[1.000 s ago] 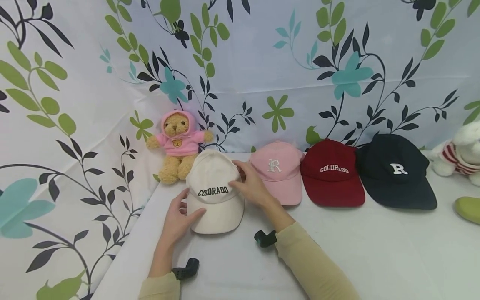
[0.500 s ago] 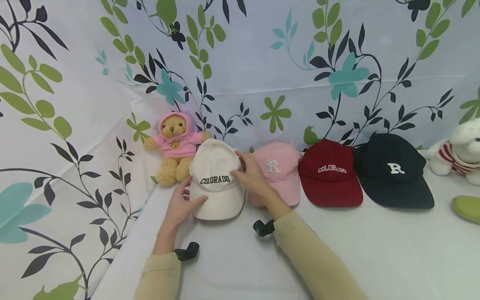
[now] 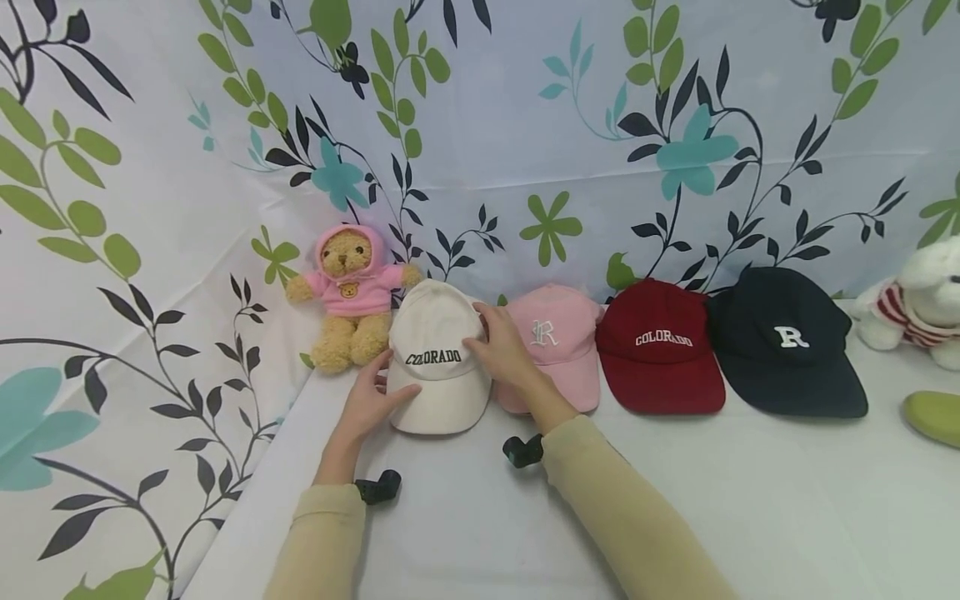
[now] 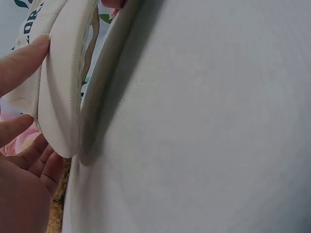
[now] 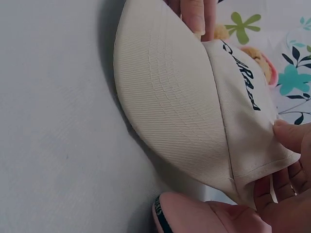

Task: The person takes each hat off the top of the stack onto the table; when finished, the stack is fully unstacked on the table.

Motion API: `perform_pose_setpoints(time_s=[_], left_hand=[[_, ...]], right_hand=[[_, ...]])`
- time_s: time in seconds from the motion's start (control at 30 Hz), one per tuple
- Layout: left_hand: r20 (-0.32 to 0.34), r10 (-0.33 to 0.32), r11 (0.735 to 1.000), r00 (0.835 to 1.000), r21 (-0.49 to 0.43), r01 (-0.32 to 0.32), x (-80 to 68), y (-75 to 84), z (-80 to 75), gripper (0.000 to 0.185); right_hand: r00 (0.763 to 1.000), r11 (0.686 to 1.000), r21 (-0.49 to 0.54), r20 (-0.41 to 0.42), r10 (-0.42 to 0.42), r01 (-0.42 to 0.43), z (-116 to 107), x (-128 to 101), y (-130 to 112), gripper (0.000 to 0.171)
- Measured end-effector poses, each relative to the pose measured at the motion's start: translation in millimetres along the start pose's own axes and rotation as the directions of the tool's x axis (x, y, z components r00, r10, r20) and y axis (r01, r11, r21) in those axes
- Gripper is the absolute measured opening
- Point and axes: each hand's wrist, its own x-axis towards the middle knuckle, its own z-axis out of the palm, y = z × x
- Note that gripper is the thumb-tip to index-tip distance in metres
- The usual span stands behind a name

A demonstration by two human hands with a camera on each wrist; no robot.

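A cream cap [image 3: 437,360] lettered COLORADO lies on the white table [image 3: 480,517], at the left end of a row of caps. My left hand [image 3: 386,390] grips its left side, thumb on the brim. In the left wrist view the thumb lies on top of the cream cap [image 4: 58,87] and the other fingers of the left hand [image 4: 36,82] sit at its edge. My right hand [image 3: 483,346] pinches the cap's right side. In the right wrist view that hand [image 5: 269,158] has its thumb on the crown of the cream cap [image 5: 175,107] and its fingers under the edge.
A pink cap [image 3: 558,342], a red COLORADO cap [image 3: 660,350] and a dark cap [image 3: 787,342] line up to the right. A teddy bear in a pink hoodie [image 3: 352,292] sits behind on the left. A white plush [image 3: 918,308] and a green object [image 3: 933,417] are at the far right.
Both hands have slid the cream cap away from me toward the backdrop, closer to the bear and into line with the other caps. The grips look unchanged.
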Motion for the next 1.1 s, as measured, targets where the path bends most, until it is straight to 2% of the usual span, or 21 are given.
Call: perform_pose_setpoints(time_s=[0.2,0.37,0.63,0.9,1.1], left_hand=[[0.002,-0.041,0.999,0.999,0.029,0.041,1.7,-3.7,-0.5,0.088],[-0.001,-0.05,0.997,0.999,0.06,0.05,2.1,-4.7,0.1,0.087],[0.002,-0.056,0.997,0.998,0.058,0.056,5.3,-4.6,4.7,0.084],[-0.006,-0.053,0.998,0.999,0.016,0.053,8.9,-1.5,10.0,0.081],[-0.009,-0.073,0.997,0.997,0.029,0.074,10.3,2.6,10.5,0.082]], right_hand=[[0.997,0.996,-0.089,0.074,0.025,-0.018,4,4,0,0.063],[0.992,0.986,-0.166,0.117,0.052,-0.032,8,7,3,0.067],[0.989,0.985,-0.158,0.115,0.088,-0.069,11,10,9,0.066],[0.981,0.972,-0.233,0.174,0.083,-0.041,7,21,14,0.063],[0.973,0.965,-0.259,0.205,0.102,-0.047,4,26,14,0.061]])
